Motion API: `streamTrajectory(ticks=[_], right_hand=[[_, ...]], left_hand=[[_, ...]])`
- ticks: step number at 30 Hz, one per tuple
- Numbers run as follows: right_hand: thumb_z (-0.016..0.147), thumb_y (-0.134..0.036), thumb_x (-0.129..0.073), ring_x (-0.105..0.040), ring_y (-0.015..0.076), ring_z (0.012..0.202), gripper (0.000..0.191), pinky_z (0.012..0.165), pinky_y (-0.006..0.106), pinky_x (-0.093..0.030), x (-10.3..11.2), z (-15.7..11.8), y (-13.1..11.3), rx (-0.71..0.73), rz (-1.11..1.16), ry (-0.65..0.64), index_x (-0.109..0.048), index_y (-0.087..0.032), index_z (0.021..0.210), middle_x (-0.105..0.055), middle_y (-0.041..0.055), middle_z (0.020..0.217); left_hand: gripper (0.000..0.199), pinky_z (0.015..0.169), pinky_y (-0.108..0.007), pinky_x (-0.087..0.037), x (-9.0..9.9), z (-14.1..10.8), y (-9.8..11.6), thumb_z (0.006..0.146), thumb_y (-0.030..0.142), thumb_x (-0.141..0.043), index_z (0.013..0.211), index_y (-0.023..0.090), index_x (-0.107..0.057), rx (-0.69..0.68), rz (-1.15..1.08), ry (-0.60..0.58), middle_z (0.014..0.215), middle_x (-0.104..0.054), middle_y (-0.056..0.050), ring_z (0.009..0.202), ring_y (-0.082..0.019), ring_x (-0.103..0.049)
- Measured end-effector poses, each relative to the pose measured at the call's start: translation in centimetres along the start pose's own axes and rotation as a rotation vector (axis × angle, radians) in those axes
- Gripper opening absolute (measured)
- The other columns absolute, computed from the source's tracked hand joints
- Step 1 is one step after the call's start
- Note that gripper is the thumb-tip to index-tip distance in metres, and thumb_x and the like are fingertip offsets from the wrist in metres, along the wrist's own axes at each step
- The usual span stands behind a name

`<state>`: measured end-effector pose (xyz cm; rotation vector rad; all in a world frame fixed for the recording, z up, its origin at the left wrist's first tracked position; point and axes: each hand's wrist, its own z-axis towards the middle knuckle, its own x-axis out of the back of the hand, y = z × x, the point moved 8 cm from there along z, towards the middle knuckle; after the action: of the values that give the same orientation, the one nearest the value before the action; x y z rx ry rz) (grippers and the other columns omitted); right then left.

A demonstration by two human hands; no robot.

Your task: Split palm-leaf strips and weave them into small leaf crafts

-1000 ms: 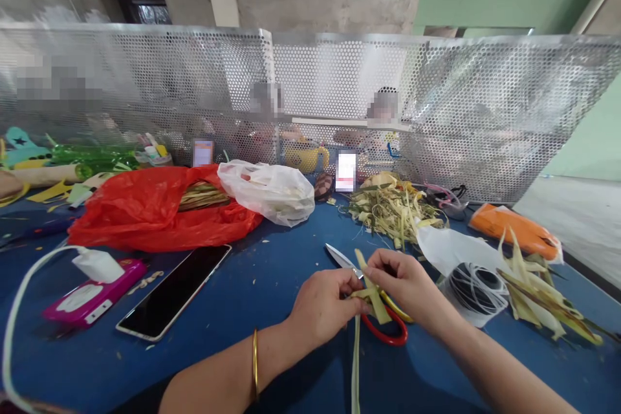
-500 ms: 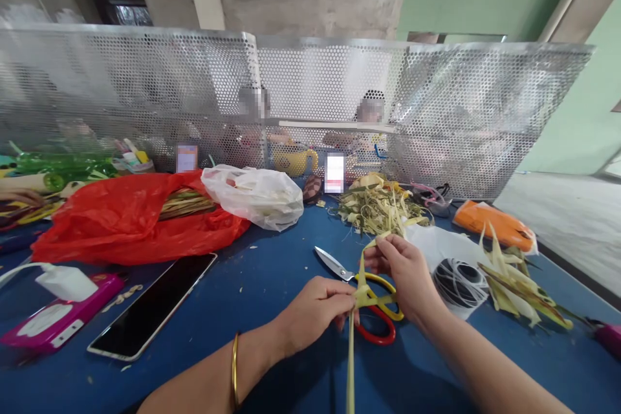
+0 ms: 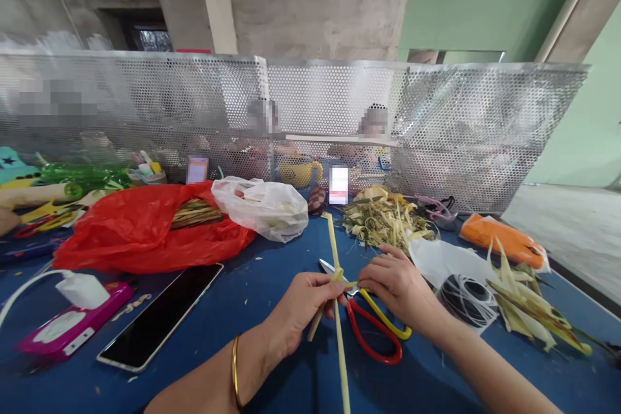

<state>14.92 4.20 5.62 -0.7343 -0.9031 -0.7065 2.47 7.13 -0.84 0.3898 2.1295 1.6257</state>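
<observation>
Between finger and thumb, my left hand [image 3: 303, 310] pinches a folded crossing of pale green-yellow husk strips [image 3: 332, 239]. One long strip runs away from me above the fingers and down toward the front edge. A short tail sticks out below my left fingers. My right hand [image 3: 395, 284] closes its fingertips on the end of a side strip, just right of the crossing. Under both hands lie scissors [image 3: 376, 330] with one red and one yellow handle, blades pointing away, partly covered.
A husk pile [image 3: 383, 217] lies behind my right hand. A spool of white cord [image 3: 468, 301], loose husks [image 3: 528, 301] and an orange packet [image 3: 502, 242] are at right. At left are a phone [image 3: 160, 320], magenta power strip [image 3: 75, 330], red bag [image 3: 126, 226] and white bag [image 3: 262, 207]. A perforated metal screen [image 3: 334, 94] stands behind.
My right hand has let go of the upper strip end, moved down and pinched the side strip. The long strip now points away unheld at its far end. The scissor handles have shifted.
</observation>
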Motion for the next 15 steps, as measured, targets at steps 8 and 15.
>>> streamTrajectory(ticks=[8,15], right_hand=[[0.094,-0.021,-0.048,-0.058,0.0196,0.086,0.019,0.079,0.035,-0.041,1.2,-0.5,-1.8,-0.008,-0.116,0.262,-0.067,-0.02,0.091,-0.065,0.0068,0.092],[0.092,-0.014,-0.045,-0.054,0.0203,0.077,0.016,0.078,0.038,-0.041,-3.6,-1.3,-9.2,0.384,-0.369,0.003,-0.06,-0.016,0.087,-0.06,0.005,0.082]], left_hand=[[0.03,0.049,-0.023,-0.036,0.6,0.1,-0.5,0.061,0.04,-0.077,0.053,0.013,-0.067,0.015,0.008,0.099,0.048,-0.057,-0.001,0.044,-0.009,-0.049],[0.037,0.055,-0.022,-0.039,0.0,0.7,-2.2,0.056,0.043,-0.082,0.067,0.01,-0.07,0.046,-0.218,0.012,0.062,-0.064,-0.003,0.056,-0.011,-0.053]])
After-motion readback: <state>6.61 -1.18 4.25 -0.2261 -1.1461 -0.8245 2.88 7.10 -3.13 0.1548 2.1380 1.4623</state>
